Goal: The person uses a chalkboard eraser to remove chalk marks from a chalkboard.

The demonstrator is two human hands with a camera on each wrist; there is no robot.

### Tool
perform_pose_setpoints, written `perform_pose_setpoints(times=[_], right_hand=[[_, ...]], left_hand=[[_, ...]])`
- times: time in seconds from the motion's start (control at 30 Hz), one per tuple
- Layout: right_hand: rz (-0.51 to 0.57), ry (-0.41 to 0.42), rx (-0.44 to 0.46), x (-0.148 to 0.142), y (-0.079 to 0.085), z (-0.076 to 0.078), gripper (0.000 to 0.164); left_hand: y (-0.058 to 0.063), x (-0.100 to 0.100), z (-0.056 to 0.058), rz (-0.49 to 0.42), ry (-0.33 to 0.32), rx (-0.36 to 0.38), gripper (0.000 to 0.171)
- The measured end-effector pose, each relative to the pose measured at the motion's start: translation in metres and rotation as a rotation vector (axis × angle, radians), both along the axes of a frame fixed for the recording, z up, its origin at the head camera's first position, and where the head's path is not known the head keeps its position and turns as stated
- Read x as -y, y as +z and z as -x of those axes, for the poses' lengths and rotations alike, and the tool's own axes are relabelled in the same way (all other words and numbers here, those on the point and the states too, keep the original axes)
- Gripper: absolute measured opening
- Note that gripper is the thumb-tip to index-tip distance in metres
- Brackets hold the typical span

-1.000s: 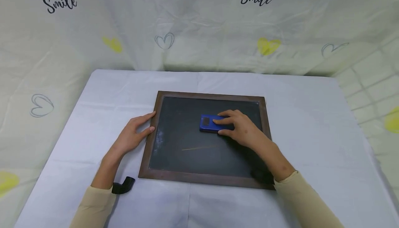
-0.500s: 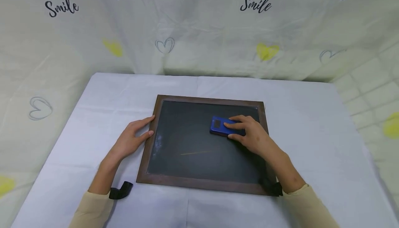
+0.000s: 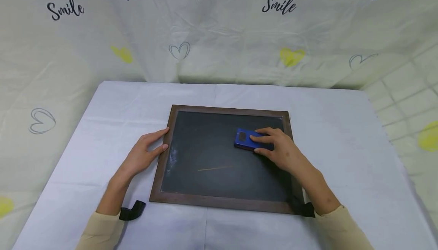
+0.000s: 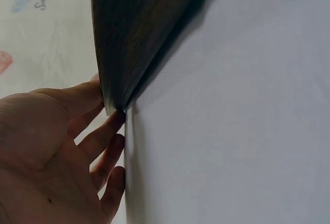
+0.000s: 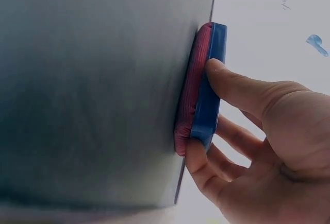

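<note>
A chalkboard (image 3: pixel 205 143) with a dark wooden frame lies flat on the table. Its dark surface bears a thin yellowish line (image 3: pixel 215 168) and a pale smudge near the left side. My right hand (image 3: pixel 278 147) grips a blue chalkboard eraser (image 3: pixel 244 138) on the right half of the board. In the right wrist view the pinkish-red pad (image 5: pixel 193 90) of the eraser rests against the board, thumb and fingers on the blue back. My left hand (image 3: pixel 143 155) touches the left edge of the wooden frame (image 4: pixel 139 33) with thumb and fingertips, without wrapping round it.
A white cloth (image 3: pixel 102 128) covers the table around the board. A black strap piece (image 3: pixel 132 210) sits at the left wrist, another black piece (image 3: pixel 304 209) at the right. Behind the table hangs a pale sheet (image 3: pixel 232 26) printed with hearts and words.
My right hand has slid the eraser to the right across the board, mostly in the first half second. The left hand stays at the frame's left edge. The head view has tilted slightly.
</note>
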State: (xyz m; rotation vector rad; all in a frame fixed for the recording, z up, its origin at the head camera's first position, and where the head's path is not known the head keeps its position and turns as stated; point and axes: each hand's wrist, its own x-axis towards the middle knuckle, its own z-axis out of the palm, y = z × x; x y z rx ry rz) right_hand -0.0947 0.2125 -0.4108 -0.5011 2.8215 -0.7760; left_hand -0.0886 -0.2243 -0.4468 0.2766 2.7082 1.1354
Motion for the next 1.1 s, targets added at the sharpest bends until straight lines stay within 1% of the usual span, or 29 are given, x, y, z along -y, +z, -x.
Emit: perform_pose_setpoints(times=[0.2,0.33,0.43,0.6,0.73,0.8,0.9,1.03,1.1], right_hand=[[0.001,-0.017,-0.007,-0.011,0.001,-0.004,0.045],[0.009,-0.02,-0.016,-0.017,0.0,-0.004,0.046],[0.026,-0.016,-0.027,-0.02,-0.002,-0.004,0.045],[0.081,-0.01,-0.092,-0.028,-0.002,-0.008,0.042],[0.106,0.006,-0.137,-0.035,0.002,-0.012,0.041],[0.101,0.016,-0.135,-0.037,0.004,-0.014,0.041],[0.09,0.024,-0.109,-0.041,0.004,-0.016,0.041],[0.078,0.025,-0.076,-0.042,0.002,-0.021,0.042],[0.074,0.027,-0.074,-0.042,0.0,-0.023,0.043]], left_hand=[[-0.002,0.001,0.001,-0.011,-0.005,-0.014,0.059],[-0.003,0.002,0.003,-0.015,-0.012,-0.028,0.059],[-0.003,0.002,0.004,-0.018,-0.016,-0.025,0.059],[-0.003,0.002,0.004,-0.017,-0.02,-0.019,0.059],[-0.002,0.003,0.005,-0.015,-0.016,-0.02,0.059],[-0.002,0.003,0.005,-0.013,-0.015,-0.022,0.059],[-0.002,0.003,0.005,-0.01,-0.009,-0.019,0.059],[-0.004,0.003,0.005,-0.009,-0.004,-0.011,0.059],[-0.004,0.003,0.004,-0.01,-0.003,-0.008,0.059]])
